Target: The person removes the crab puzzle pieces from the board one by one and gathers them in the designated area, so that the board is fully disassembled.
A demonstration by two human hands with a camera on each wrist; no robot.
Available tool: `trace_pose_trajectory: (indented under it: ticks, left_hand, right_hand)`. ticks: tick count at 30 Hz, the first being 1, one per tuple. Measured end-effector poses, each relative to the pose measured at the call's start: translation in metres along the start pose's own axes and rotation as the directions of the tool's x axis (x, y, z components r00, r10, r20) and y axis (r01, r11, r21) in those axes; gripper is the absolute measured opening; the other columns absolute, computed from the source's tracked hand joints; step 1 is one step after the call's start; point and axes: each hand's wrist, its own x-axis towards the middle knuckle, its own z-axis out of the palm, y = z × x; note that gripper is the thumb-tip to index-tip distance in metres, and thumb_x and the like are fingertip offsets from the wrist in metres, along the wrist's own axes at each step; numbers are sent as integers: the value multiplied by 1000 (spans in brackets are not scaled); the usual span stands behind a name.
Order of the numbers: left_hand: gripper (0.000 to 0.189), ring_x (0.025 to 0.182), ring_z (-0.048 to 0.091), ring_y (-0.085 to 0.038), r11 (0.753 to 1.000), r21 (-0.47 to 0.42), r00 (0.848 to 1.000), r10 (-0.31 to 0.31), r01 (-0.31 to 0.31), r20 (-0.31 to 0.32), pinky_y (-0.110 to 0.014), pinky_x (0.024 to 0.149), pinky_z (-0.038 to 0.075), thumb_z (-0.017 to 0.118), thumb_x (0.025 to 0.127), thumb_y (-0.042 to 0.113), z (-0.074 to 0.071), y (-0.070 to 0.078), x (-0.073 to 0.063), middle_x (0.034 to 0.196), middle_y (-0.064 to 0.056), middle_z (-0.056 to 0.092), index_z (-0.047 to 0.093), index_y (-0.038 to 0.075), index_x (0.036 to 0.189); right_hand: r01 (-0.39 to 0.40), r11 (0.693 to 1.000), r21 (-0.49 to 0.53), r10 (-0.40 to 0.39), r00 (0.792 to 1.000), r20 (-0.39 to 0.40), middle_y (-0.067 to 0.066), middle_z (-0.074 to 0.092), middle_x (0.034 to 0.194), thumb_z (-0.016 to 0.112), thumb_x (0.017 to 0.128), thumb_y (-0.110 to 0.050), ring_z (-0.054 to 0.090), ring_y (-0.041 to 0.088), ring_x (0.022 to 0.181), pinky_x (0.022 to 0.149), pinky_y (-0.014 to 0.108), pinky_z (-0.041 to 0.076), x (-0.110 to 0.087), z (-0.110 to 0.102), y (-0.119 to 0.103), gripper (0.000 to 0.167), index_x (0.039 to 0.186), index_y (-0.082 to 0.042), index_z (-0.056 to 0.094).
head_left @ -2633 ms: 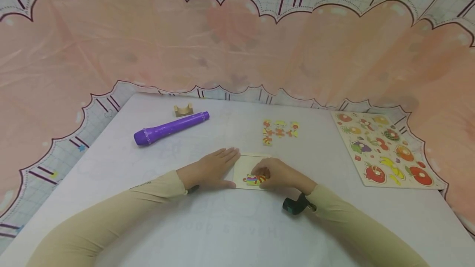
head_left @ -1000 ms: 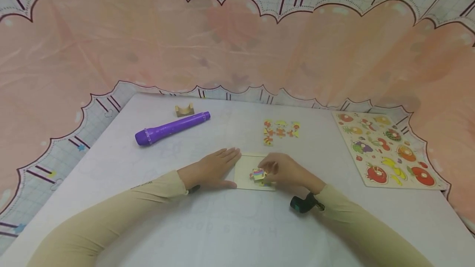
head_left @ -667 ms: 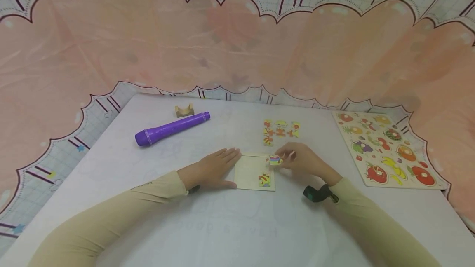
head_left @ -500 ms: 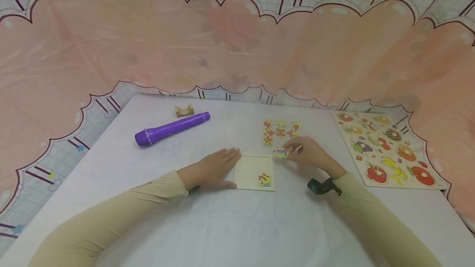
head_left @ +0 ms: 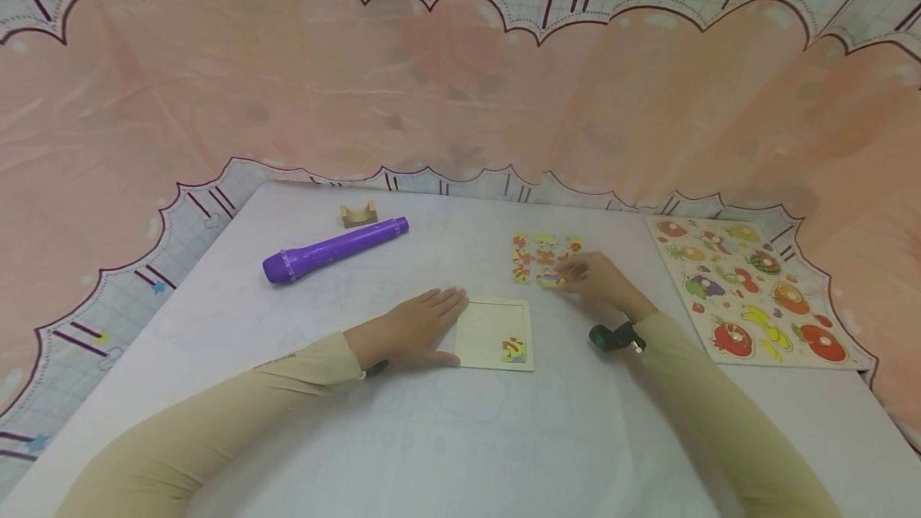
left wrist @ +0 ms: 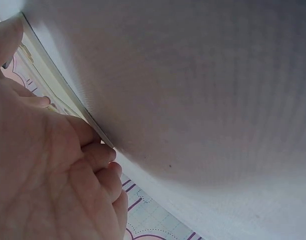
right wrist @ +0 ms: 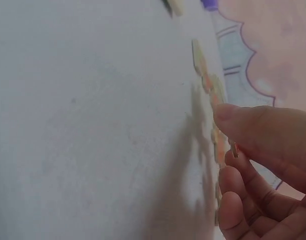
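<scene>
My right hand [head_left: 593,276] pinches a rainbow-striped puzzle piece [head_left: 550,278] between thumb and fingers, close by a group of puzzle pieces [head_left: 521,256] laid together on the white table. The right wrist view shows the thin piece edge-on between thumb and fingers. At the left edge of a pale wooden puzzle tray [head_left: 485,334], my left hand [head_left: 410,328] lies with its fingers straight, the thumb at the near corner. One red and yellow piece [head_left: 513,350] sits in the tray's near right corner. In the left wrist view the fingers touch the tray's side [left wrist: 68,95].
A purple toy microphone [head_left: 334,251] lies at the back left, before a small wooden cradle-shaped block [head_left: 358,215]. To the right is a board with fruit pictures [head_left: 755,294]. A patterned cloth [head_left: 460,86] hangs behind the table [head_left: 446,454].
My right hand has lifted the striped piece from the tray and carried it away to the loose group at the back. The red and yellow piece stays in the tray; my left hand keeps its place.
</scene>
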Motion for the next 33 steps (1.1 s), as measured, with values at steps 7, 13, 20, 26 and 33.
trace_pose_trajectory:
  ticks: [7, 13, 20, 26, 33]
  left_hand:
    - [91, 146, 16, -26, 1000, 12, 1000, 1, -1, -5, -39, 121, 16, 43, 89, 64, 3, -1, 1, 157, -14, 16, 17, 2, 149]
    - [91, 146, 15, -26, 1000, 14, 1000, 0, 0, -2, -39, 121, 16, 42, 89, 65, 4, -1, 2, 157, -13, 16, 17, 2, 150]
    - [91, 146, 16, -26, 1000, 21, 1000, 0, 0, -7, -39, 121, 16, 43, 89, 65, 4, -1, 2, 157, -13, 17, 18, 2, 149]
    - [91, 146, 16, -26, 1000, 21, 1000, -6, 6, -6, -38, 121, 16, 43, 88, 65, 4, -2, 2, 157, -13, 16, 17, 2, 150]
    - [91, 147, 15, -25, 1000, -4, 1000, -10, 10, 4, -38, 121, 15, 44, 88, 65, 5, -2, 2, 158, -13, 15, 16, 3, 150]
  right_hand:
    - [-30, 999, -31, 31, 999, 26, 21, 66, 110, 71, 81, -10, 61, 32, 99, 89, 44, 51, 8, 4, -2, 32, 110, 3, 66]
    - [-44, 997, -57, 45, 999, 19, 21, 66, 110, 71, 82, -11, 61, 32, 99, 90, 44, 50, 12, 5, -3, 33, 111, 3, 64]
    - [-44, 996, -73, 45, 999, 15, 21, 66, 109, 71, 81, -10, 61, 31, 94, 87, 42, 51, 15, 5, -3, 32, 110, 3, 65]
    - [-48, 997, -66, 49, 999, 24, 21, 66, 111, 70, 82, -11, 61, 32, 99, 90, 43, 51, 14, 4, -6, 32, 110, 2, 64]
    - [25, 1000, 7, -25, 1000, 5, 17, 66, 103, 71, 80, -11, 60, 28, 95, 84, 41, 53, -5, 4, -22, 32, 109, 1, 65]
